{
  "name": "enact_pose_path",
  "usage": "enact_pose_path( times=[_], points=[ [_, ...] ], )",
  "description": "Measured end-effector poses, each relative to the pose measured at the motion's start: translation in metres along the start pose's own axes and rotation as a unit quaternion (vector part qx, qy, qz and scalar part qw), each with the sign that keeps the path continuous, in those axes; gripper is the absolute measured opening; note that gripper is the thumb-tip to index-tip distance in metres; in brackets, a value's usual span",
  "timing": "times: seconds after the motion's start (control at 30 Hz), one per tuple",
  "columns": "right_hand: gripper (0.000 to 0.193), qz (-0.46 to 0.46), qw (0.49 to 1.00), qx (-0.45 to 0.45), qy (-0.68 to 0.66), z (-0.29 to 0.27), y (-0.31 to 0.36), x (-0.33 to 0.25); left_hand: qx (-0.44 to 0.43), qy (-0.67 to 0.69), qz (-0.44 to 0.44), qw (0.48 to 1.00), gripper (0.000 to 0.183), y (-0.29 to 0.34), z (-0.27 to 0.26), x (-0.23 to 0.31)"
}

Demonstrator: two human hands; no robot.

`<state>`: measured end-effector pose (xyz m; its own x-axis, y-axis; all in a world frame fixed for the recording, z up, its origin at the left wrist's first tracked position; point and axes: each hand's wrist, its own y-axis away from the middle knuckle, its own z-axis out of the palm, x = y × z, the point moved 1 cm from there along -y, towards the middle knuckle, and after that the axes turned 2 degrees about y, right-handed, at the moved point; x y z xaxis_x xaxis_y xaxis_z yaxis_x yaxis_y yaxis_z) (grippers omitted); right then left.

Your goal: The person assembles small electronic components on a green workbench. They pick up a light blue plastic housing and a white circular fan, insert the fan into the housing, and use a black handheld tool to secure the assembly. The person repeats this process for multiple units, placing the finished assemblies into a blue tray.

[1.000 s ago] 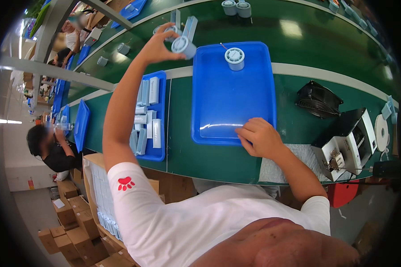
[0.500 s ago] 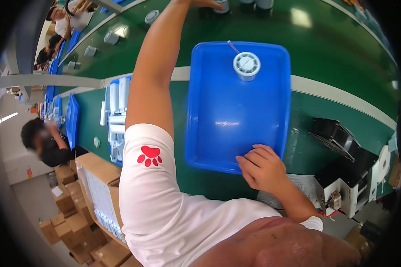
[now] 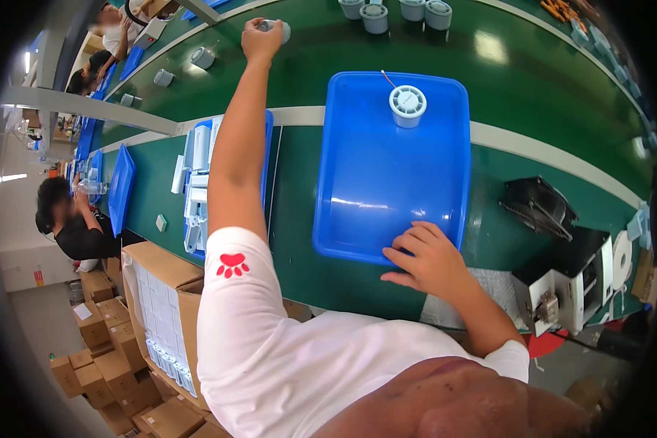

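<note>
Grey-blue cylinder (image 3: 285, 32): state its position.

Upper part of the frame, left of center, at the green work surface (image 3: 314, 62). Contact with that surface cannot be determined.

Left hand (image 3: 261, 45): state of grip?

Holding the grey-blue cylinder, fingers curled over it.

Right hand (image 3: 429, 259)?

Below and right of center, at the lower right corner of the blue tray (image 3: 387, 168). It holds nothing; the fingers are loosely bent, with the thumb set apart. Firm contact with the rim cannot be confirmed.

Tray contents?

One vented cylinder (image 3: 407, 108), upright, toward the tray's upper end, with a thin wire lead.

Adjacent items?

Top edge: four more cylinders (image 3: 374, 20). Left, beside the forearm: pale elongated parts (image 3: 201, 148). Right: a black fan (image 3: 539, 208).
</note>
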<state>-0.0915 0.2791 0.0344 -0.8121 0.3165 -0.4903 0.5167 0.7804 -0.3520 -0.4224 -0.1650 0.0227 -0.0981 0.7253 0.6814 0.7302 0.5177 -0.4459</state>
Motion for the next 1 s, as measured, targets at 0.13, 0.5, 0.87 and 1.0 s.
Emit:
enact_pose_path(
  times=[0.13, 0.5, 0.87, 1.0],
  points=[
    [0.03, 0.051, 0.999, 0.001, 0.008, 0.015, 0.015, -0.004, -0.026, 0.463, -0.153, 0.873, 0.039, 0.065, -0.048, 0.084],
    [0.023, 0.021, 0.999, -0.01, 0.041, 0.033, 0.037, -0.041, -0.309, 0.439, -0.101, 0.837, 0.016, 0.373, -0.121, 0.168],
    [0.01, 0.199, 0.965, 0.145, -0.088, -0.046, 0.074, -0.063, -0.199, 0.47, 0.093, 0.855, 0.016, 0.461, -0.142, 0.165],
    [0.011, 0.168, 0.969, 0.151, -0.101, -0.043, 0.032, -0.053, -0.152, 0.433, 0.062, 0.886, 0.009, 0.458, -0.15, 0.152]
  ],
)
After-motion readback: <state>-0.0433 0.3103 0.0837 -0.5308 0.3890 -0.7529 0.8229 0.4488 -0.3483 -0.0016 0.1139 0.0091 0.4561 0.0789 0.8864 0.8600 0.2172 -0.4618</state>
